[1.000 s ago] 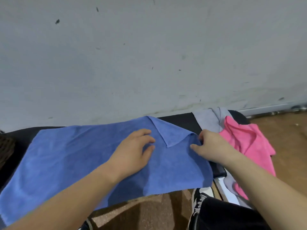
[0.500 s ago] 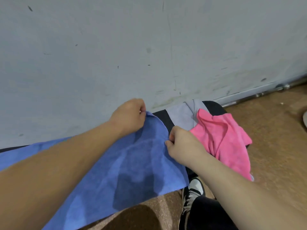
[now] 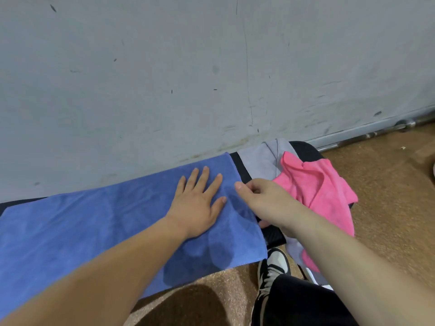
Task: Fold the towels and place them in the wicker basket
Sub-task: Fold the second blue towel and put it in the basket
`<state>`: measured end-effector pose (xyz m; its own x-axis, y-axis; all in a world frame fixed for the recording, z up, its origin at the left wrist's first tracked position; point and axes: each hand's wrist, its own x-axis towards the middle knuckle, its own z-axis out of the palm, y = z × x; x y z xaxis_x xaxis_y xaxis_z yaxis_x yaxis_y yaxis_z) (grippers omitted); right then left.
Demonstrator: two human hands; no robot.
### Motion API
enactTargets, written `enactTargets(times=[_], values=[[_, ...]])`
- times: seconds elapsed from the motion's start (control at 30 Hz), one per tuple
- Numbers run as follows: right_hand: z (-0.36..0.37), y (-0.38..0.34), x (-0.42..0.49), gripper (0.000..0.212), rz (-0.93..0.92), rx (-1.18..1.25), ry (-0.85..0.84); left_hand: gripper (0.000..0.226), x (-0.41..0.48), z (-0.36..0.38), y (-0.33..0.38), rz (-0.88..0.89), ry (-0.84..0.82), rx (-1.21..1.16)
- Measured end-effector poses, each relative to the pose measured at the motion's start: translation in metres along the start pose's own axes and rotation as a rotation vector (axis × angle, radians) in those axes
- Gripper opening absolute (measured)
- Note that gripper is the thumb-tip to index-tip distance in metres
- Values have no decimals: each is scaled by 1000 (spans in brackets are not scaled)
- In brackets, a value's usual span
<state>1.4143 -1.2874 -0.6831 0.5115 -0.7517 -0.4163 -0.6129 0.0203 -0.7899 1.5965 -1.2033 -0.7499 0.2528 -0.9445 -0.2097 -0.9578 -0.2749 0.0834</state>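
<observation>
A blue towel (image 3: 98,222) lies spread flat along a black bench (image 3: 273,234) against the wall. My left hand (image 3: 200,203) rests palm down on the towel near its right end, fingers spread. My right hand (image 3: 261,201) is at the towel's right edge, thumb on top and fingers curled under, pinching the edge. To the right lie a crumpled pink towel (image 3: 315,187) and a grey towel (image 3: 261,158) under it. The wicker basket is out of view.
A grey scuffed wall (image 3: 211,78) stands right behind the bench. Brown carpet floor (image 3: 388,196) spreads to the right. A metal bar (image 3: 376,134) lies along the wall base. My shoe (image 3: 274,267) and dark trouser leg are below the bench.
The folded-over far right corner of the blue towel has been laid out flat. My left hand came back from the far corner and now presses flat on the towel; the right hand stays at the edge.
</observation>
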Motion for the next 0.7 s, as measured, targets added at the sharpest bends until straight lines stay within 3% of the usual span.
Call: enactTargets(times=[0.1, 0.2, 0.27, 0.33, 0.37, 0.5, 0.7], values=[[-5, 3, -2, 17, -2, -2, -25, 73, 3, -7, 0, 8, -25, 30], [-7, 7, 0, 38, 15, -27, -82, 67, 7, -20, 3, 25, -28, 39], [-7, 7, 1, 34, 2, -84, -87, 56, 13, -30, 11, 55, 101, -9], [-7, 9, 1, 15, 18, -154, -100, 42, 22, -41, 27, 45, 246, -129], [-8, 9, 0, 21, 35, -187, -124, 39, 29, -46, 37, 0, 256, -211], [-7, 11, -4, 36, 89, -280, -236, 45, 57, -46, 63, -158, 86, -248], [-11, 17, -3, 22, -33, -267, -195, 15, 76, -54, 65, -281, 82, -299]])
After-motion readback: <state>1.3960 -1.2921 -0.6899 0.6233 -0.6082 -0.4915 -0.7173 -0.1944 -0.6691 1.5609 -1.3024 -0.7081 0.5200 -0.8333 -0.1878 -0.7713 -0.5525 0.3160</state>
